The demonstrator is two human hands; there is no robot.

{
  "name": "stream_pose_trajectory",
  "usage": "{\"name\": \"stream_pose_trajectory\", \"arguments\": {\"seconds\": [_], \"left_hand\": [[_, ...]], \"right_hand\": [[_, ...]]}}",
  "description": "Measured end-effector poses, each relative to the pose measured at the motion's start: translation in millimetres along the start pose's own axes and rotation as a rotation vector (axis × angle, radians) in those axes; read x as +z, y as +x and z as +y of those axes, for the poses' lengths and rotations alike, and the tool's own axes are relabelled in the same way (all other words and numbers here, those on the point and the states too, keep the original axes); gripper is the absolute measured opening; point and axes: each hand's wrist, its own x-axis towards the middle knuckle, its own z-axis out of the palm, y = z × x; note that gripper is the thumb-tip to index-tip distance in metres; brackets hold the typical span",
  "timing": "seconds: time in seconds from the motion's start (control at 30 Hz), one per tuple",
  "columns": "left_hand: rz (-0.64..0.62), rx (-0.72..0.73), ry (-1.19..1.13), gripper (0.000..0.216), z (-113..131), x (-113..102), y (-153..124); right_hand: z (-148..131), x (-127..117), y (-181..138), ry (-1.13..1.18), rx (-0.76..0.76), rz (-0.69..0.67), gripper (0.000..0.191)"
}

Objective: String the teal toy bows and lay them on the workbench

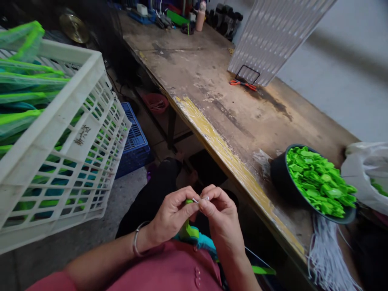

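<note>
Close above my lap, my left hand (169, 216) and my right hand (222, 214) meet at the fingertips, both closed in a pinch. Between them shows a short bit of thin white cord (196, 200). A bright green and teal item (190, 233) hangs under my left fingers and runs behind my right hand; its kind is not plain, and its green tip sits by my left thumb. A thin white line and a green strip (263, 270) come out past my right wrist. How the cord joins the item is hidden by my fingers.
A white plastic crate (91, 133) of bagged green and teal items stands left, near a blue crate (133, 137). On the worn wooden table (209, 76) are orange-handled scissors (243, 84) and a dark bowl (279, 171) of green pieces. White cords (327, 250) hang at its edge.
</note>
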Motion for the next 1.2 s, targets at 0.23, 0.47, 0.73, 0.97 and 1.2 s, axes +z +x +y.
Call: {"name": "stream_pose_trajectory", "arguments": {"seconds": [0.23,0.47,0.73,0.97,1.2], "left_hand": [[0.025,-0.037,-0.111,0.030,-3.9,-0.1,-2.8],[0.009,-0.066,-0.167,0.029,-6.4,-1.4,-3.5],[0.025,-0.090,-0.163,0.033,-3.1,1.5,-3.0],[-0.038,-0.180,-0.231,0.033,-3.2,-3.0,0.0],[-0.012,-0.301,-0.275,0.042,0.1,-2.1,3.7]], "right_hand": [[7.5,1.8,-5.3,-0.032,-0.073,0.022,0.018],[0.1,4.2,-11.8,-0.248,-0.169,0.113,0.012],[-1.8,6.4,-15.4,-0.402,-0.303,0.120,0.010],[-4.2,2.0,-16.7,-0.422,-0.304,0.047,0.018],[-17.0,-6.4,-14.1,-0.586,-0.416,-0.090,0.022]]}}
